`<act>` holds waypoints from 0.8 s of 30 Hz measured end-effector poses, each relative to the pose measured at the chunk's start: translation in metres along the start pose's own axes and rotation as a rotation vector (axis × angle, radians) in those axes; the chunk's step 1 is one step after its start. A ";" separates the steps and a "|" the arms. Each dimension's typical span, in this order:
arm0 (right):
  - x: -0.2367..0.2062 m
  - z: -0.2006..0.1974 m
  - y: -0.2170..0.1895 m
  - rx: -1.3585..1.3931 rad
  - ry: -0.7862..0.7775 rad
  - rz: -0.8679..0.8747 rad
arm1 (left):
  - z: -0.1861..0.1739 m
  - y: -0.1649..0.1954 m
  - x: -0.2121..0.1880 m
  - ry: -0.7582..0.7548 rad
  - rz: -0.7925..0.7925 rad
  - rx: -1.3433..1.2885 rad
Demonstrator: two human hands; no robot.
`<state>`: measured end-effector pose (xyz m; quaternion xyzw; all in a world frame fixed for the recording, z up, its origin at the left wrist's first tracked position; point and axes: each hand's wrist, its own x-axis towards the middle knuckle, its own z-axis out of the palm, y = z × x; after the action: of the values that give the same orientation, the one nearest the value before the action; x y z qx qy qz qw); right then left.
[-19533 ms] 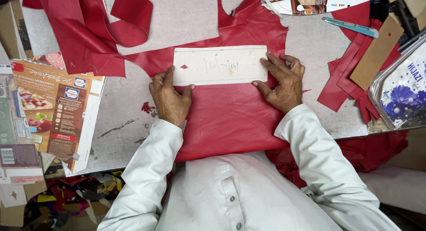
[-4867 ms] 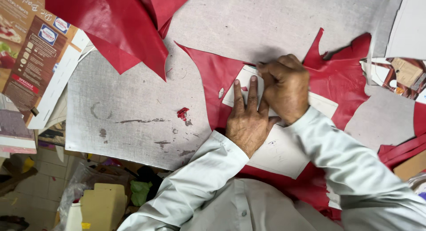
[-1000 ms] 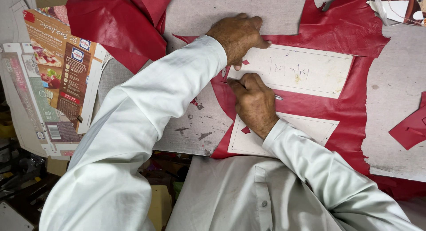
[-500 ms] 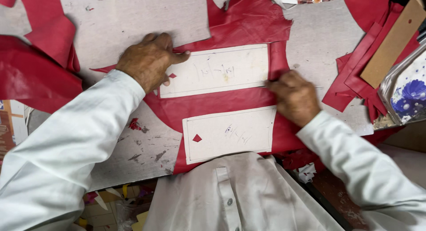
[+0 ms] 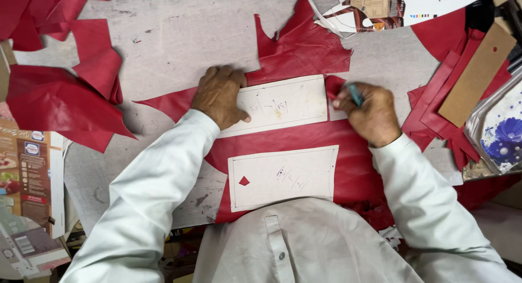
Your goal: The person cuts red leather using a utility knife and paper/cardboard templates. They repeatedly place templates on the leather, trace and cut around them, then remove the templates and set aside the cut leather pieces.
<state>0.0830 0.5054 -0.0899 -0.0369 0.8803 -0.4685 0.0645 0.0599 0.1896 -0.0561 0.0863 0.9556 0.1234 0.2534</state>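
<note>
So the left hand (image 5: 220, 95) is pressed flat, fingers spread and not gripping anything, on the left end of the upper white card template (image 5: 285, 103), pinning it to the red leather sheet (image 5: 304, 136) on the grey worktable (image 5: 163, 38). The right hand (image 5: 370, 111) is clenched around a small teal-handled tool (image 5: 355, 94) (pen or blade, can't tell from here) right at the template's right edge, where a flap of the red leather curls up just beside the knuckles.

A second white template (image 5: 283, 177) with a little red diamond cutout lies lower on the same sheet, close to the person's body, nobody touching it.

Handling-wise, I'd guess the leather is thin, light and floppy. The edges are ragged and it creases easily, so it'll drag or bunch if you pull it by a corner. Better to hold it down flat with a palm near wherever the tool works. The card looks stiff but light, and probably slides on the smooth leather, so it wants firm downward pressure rather than a pinch.

Around it: loose red offcuts (image 5: 60, 98) on the left, more red strips and a brown card strip (image 5: 478, 73) on the right, a printed cardboard box (image 5: 30, 174) at the left edge, and a blue-flowered package (image 5: 500, 133) at the far right.
</note>
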 end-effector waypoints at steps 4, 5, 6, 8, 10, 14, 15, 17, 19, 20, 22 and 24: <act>0.044 0.005 -0.001 -0.216 0.206 -0.173 | -0.001 0.000 0.011 -0.115 0.073 -0.021; 0.052 0.010 -0.002 -0.203 0.223 -0.215 | 0.000 0.000 0.011 -0.061 0.109 -0.042; 0.057 0.016 -0.004 -0.192 0.243 -0.255 | 0.001 0.001 0.011 -0.007 0.149 -0.063; 0.063 0.028 -0.005 -0.265 0.314 -0.329 | 0.001 0.004 0.010 0.069 0.188 -0.066; 0.063 0.040 -0.002 -0.423 0.417 -0.376 | -0.002 0.007 0.011 0.092 0.186 -0.024; 0.054 0.049 0.006 -0.411 0.438 -0.405 | -0.012 0.018 0.017 -0.169 -0.025 -0.080; 0.051 0.048 0.007 -0.365 0.446 -0.400 | -0.013 0.019 0.018 -0.225 -0.045 -0.065; 0.049 0.044 0.003 -0.311 0.436 -0.425 | -0.012 0.021 0.016 -0.188 0.010 -0.036; 0.052 0.038 -0.007 -0.304 0.404 -0.481 | -0.007 0.023 0.011 -0.006 0.171 -0.013; 0.055 0.036 -0.013 -0.320 0.319 -0.537 | -0.004 0.025 0.010 -0.010 0.177 -0.019; 0.067 0.031 -0.027 -0.349 0.151 -0.640 | 0.002 0.029 0.008 -0.024 0.192 -0.027; 0.086 0.032 -0.038 -0.416 -0.038 -0.726 | 0.004 0.034 0.008 -0.023 0.168 -0.064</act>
<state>0.0026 0.4469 -0.0827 -0.3656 0.8846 -0.2725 -0.0975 0.0589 0.2243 -0.0542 0.1593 0.9376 0.1735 0.2558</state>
